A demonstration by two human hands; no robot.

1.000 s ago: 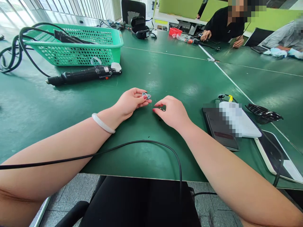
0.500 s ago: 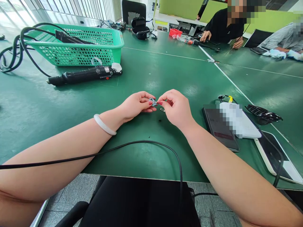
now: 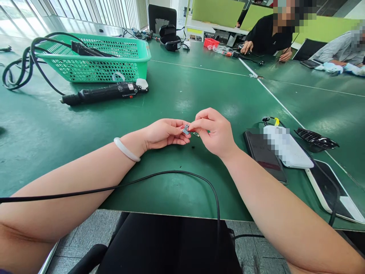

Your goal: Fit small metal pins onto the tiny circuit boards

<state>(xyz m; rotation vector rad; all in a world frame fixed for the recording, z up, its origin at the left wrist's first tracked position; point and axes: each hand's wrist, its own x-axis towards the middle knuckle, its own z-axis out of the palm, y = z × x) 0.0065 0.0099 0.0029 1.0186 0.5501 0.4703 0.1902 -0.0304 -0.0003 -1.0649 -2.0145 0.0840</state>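
Note:
A small silvery part (image 3: pixel 186 130) with a bluish-grey face sits between my hands, just above the green table. My left hand (image 3: pixel 165 133) holds it at the thumb and fingertips, the lower fingers stretched out loosely beneath. On its other side, the thumb and forefinger of my right hand (image 3: pixel 214 131) pinch the same part at its edge. Its finer details are too small to make out. Close under the right fingertips lies a tiny metal piece (image 3: pixel 196 134) on the table, with a dark speck (image 3: pixel 193 147) nearer to me.
A black electric screwdriver (image 3: pixel 104 93) lies before a green basket (image 3: pixel 128 70) at the left. To the right are a dark phone (image 3: pixel 261 160), a white device (image 3: pixel 302 156) and a tablet-like device (image 3: pixel 325 186). A black cable (image 3: pixel 171 171) crosses my left forearm. Two people sit across the table.
The silvery part has been turned and lowered slightly toward me. My left hand has opened out flatter beneath it, and my right fingertips have shifted left onto it.

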